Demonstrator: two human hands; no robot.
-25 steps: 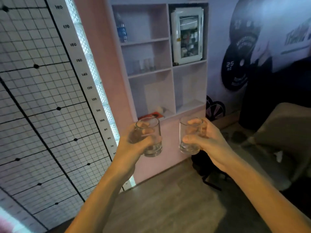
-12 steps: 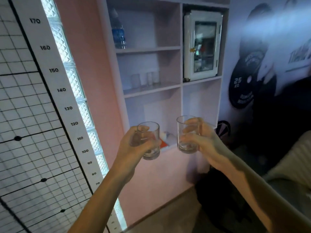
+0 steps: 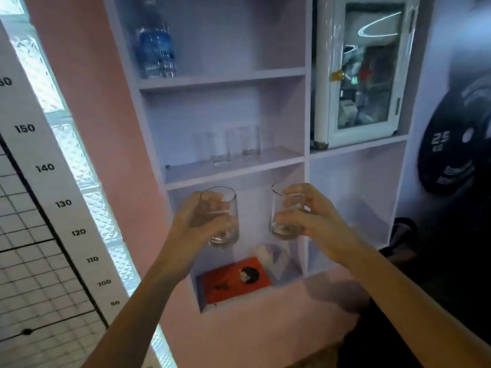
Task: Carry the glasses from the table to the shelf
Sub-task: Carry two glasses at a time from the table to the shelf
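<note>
Clear glass, two tumblers, one per hand, both upright and apart from each other. Left hand [image 3: 198, 221] wraps its tumbler [image 3: 221, 216] around the side, fingers closed on it; right hand [image 3: 309, 216] closed on the other tumbler [image 3: 285, 209] likewise. Both held just below the middle shelf [image 3: 233, 168], where several more glasses [image 3: 233, 144] stand in a blurred row. Likely carried in pairs to save trips. Forearms reach forward and up, wrists level, so the rims stay level. Neither tumbler set down yet.

Single head view, facing forward-down, close to shelf [image 3: 233, 166]
</note>
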